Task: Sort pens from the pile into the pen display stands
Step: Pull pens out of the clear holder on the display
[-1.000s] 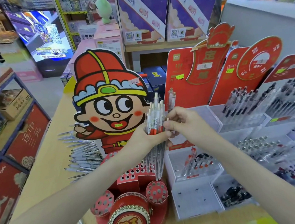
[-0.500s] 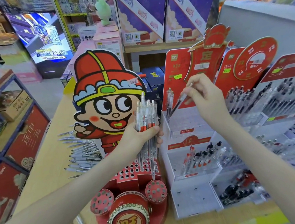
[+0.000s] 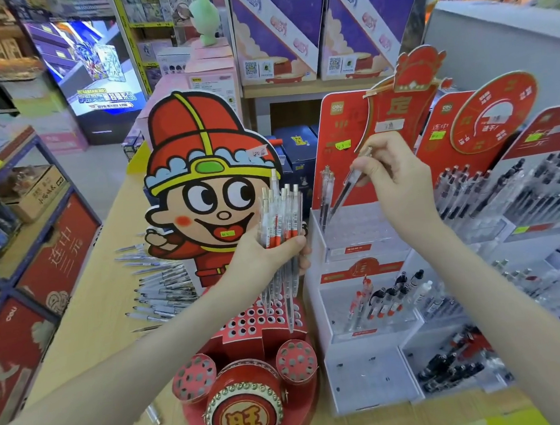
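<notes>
Wooden shop counter (image 3: 90, 328): clear-pen pile (image 3: 164, 288) at 9 o'clock. A red-banded clear pen bundle (image 3: 281, 219) is clasped in the left grip (image 3: 265, 257). The clear black-ink pen (image 3: 344, 190) pinched in the right grip (image 3: 396, 179) should be seated tip-first in the white tiered stand (image 3: 365, 376).

I see through one head-worn camera, looking forward and down along both forearms (image 3: 149, 353); left hand (image 3: 268, 256) and right hand (image 3: 393, 183) sit close at mid-frame, with the pen display stands (image 3: 369, 389) just beyond the fingertips (image 3: 357, 166).
</notes>
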